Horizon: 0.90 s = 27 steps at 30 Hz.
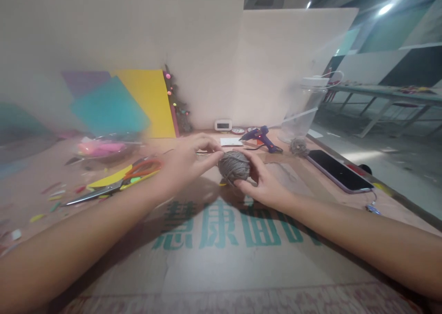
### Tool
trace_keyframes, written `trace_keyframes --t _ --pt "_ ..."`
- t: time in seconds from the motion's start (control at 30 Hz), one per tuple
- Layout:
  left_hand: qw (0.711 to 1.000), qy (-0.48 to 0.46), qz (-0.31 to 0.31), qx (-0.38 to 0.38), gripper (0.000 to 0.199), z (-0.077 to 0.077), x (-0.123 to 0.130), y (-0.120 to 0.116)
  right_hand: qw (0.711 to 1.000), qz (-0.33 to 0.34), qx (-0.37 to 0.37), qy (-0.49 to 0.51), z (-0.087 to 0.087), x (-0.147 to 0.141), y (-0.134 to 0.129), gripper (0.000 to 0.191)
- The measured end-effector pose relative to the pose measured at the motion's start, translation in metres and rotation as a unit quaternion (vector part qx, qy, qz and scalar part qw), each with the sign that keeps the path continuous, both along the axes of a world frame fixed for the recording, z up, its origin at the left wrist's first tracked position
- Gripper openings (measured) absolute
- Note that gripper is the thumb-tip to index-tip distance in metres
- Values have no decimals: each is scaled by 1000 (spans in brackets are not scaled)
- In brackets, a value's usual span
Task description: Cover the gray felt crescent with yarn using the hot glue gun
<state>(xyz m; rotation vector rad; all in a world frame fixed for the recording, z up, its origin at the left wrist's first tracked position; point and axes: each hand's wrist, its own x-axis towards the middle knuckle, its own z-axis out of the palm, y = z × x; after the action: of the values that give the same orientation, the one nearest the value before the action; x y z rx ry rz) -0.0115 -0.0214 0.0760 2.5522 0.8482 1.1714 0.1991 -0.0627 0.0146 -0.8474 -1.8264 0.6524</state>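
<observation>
A ball of grey yarn (234,167) is held a little above the table in front of me. My right hand (264,178) grips it from the right, thumb on the near side and fingers behind. At the ball's upper left, my left hand (193,159) closes thumb and forefinger in a pinch against the yarn; the strand between those fingertips is too small to make out clearly. Behind the ball, a purple glue gun (263,138) rests on the table beside a white card (231,142).
Orange-handled scissors (113,185) lie at left among paper scraps, near a clear bowl (103,148) with pink things. Coloured sheets (148,102) lean on the wall. At right are a phone (340,170), a smaller grey yarn bundle (298,146) and a clear plastic jug (304,107).
</observation>
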Motion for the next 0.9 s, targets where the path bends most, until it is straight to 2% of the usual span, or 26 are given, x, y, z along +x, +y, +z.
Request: trace_keyframes --t 0.2,0.43,0.57,0.63,0.7,0.8,0.9 --pt "998 11 -3 -54 17 4 1 -3 1000 14 -14 14 -1 1 0 61" --pt "995 66 -32 -63 10 2 -2 1 998 -61 -4 10 4 1 0 62" --pt "989 20 -47 -139 27 -1 -1 1 998 -64 -9 20 7 3 0 56" --pt "981 13 -64 -183 36 -3 2 1 998 -54 -31 28 9 3 0 53" --pt "978 16 -64 -199 33 -5 4 2 997 -44 -57 36 11 4 0 52" --pt "983 14 -47 -179 26 -8 5 6 991 -29 -112 69 9 4 3 49" --pt "984 1 -55 -171 26 -11 4 8 973 2 -188 134 4 3 8 46"
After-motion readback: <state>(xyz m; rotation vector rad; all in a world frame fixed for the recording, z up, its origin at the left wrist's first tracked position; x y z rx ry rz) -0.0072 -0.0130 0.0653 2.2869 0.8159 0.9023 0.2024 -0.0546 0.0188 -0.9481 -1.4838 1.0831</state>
